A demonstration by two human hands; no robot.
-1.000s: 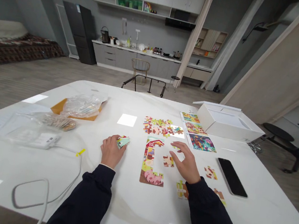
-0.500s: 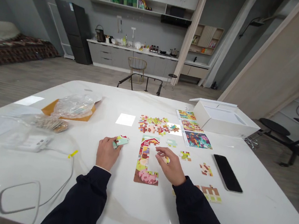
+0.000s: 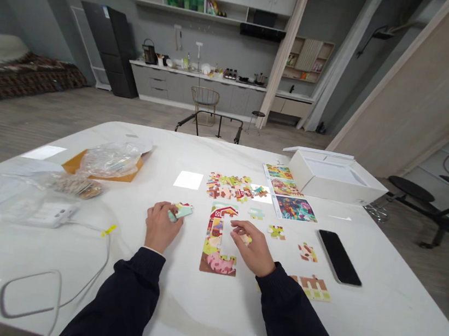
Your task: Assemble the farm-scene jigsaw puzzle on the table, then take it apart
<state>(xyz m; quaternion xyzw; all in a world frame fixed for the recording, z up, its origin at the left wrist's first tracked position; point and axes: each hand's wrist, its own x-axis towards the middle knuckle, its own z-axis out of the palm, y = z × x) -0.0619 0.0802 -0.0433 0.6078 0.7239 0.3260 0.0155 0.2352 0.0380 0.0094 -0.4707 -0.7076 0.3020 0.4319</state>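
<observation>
Jigsaw puzzle (image 3: 213, 243) half built, a piece in each hand

It lies on the white table (image 3: 385, 332) between the left hand (image 3: 162, 227) and right hand (image 3: 250, 247). Left fingers close on a pale green piece (image 3: 183, 210); right fingers pinch a small piece (image 3: 245, 239) over the puzzle's open middle. Loose pieces (image 3: 236, 189) lie beyond, a phone (image 3: 339, 257) rightward.

Legible text: none. Entry: the assembled jigsaw section (image 3: 216, 244) carries no readable lettering; the picture sheets (image 3: 289, 196) bear no words that can be made out. Small markings on the white electrical unit (image 3: 50, 215), seen through plastic wrap (image 3: 9, 197), are too small and blurred to read.
</observation>
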